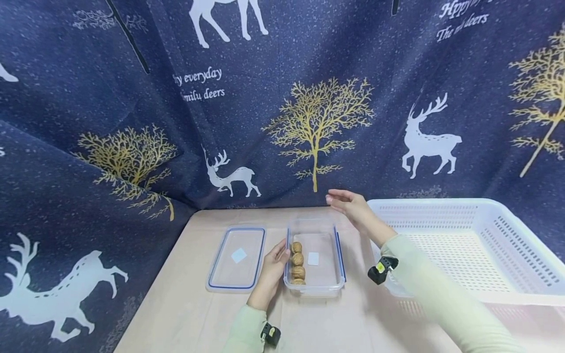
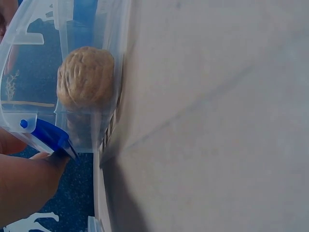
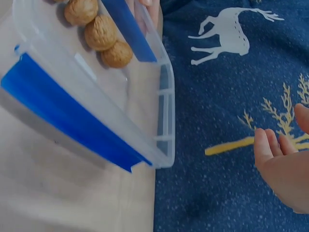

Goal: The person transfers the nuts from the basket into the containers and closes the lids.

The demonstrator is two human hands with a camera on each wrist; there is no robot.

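Observation:
A clear plastic food container point(image 1: 320, 289) with blue side latches stands lidless on the table. Several walnuts point(image 1: 297, 259) form a row along its left inner wall. My left hand point(image 1: 272, 267) rests against the outside of that wall; its thumb point(image 2: 36, 181) touches the blue latch point(image 2: 50, 135) in the left wrist view. Beyond the container's far right corner, my right hand point(image 1: 353, 208) is raised with fingers extended and holds nothing. The right wrist view shows the right hand point(image 3: 285, 169) apart from the container, against the dark cloth.
Left of the container lies its clear lid point(image 1: 222, 284) with a blue seal. A large white perforated basket point(image 1: 512, 294) stands to the right, under my right forearm. A dark blue cloth point(image 1: 247, 122) with deer and trees hangs behind the table point(image 1: 176, 304).

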